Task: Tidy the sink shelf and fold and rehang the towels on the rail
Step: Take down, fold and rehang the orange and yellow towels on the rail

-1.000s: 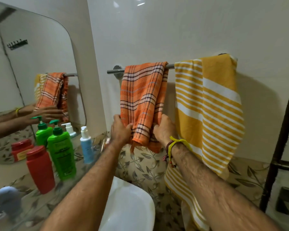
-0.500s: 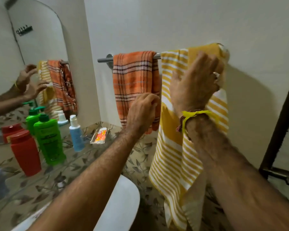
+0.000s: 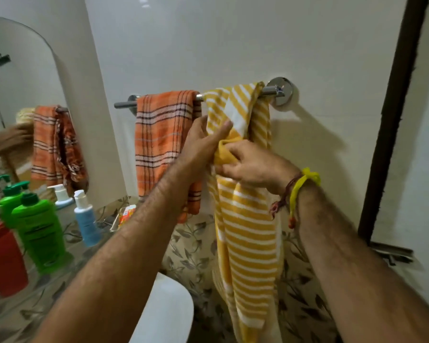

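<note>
Your left hand (image 3: 203,147) and right hand (image 3: 252,167) both gripped the bunched yellow striped towel (image 3: 248,233), which hung from the right end of the rail (image 3: 270,91). The orange checked towel (image 3: 164,142) hung folded just beside it, toward the rail's left end.

I count two towels on one rail (image 3: 270,90): an orange checked towel (image 3: 162,134) and a yellow striped towel (image 3: 248,231). Both my hands are up, my left hand (image 3: 201,147) and my right hand (image 3: 253,167). On the shelf (image 3: 22,315) I see three bottles: one red bottle (image 3: 4,258), one green bottle (image 3: 40,233), one blue bottle (image 3: 86,219). There is one small orange packet (image 3: 126,214), one mirror (image 3: 15,78), one basin (image 3: 166,315).
</note>
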